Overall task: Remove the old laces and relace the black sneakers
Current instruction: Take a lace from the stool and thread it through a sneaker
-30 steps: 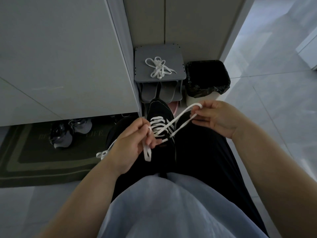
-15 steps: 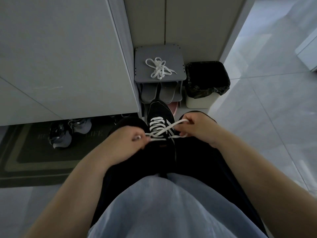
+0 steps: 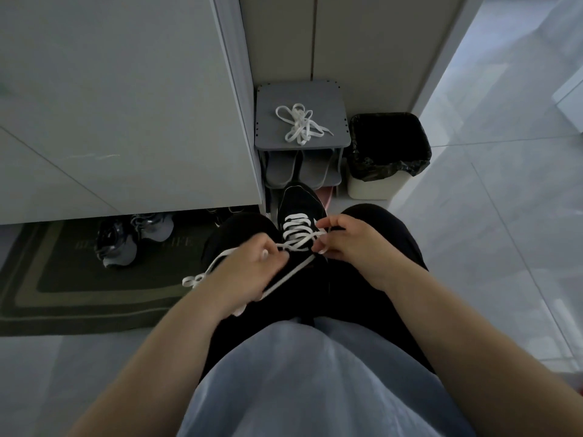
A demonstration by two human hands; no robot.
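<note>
A black sneaker (image 3: 299, 203) rests between my knees, toe pointing away, with a white lace (image 3: 296, 230) threaded across its front eyelets. My left hand (image 3: 249, 272) pinches one lace strand at the sneaker's left side; a loose lace end trails out to the left over my knee. My right hand (image 3: 350, 244) pinches the other strand at the sneaker's right side. A free strand runs diagonally under my left hand. A tangled white lace (image 3: 299, 124) lies on the grey stool (image 3: 328, 99) beyond the sneaker.
Grey slippers (image 3: 296, 168) sit on the shelf under the stool. A lined waste bin (image 3: 388, 152) stands to its right. Other shoes (image 3: 132, 238) lie on a dark doormat (image 3: 63, 294) at the left, under a white cabinet door (image 3: 126, 105).
My right hand came down from a raised pull to the sneaker's right side. My left hand drew its strand out to the left, and the loose end now trails over my knee.
</note>
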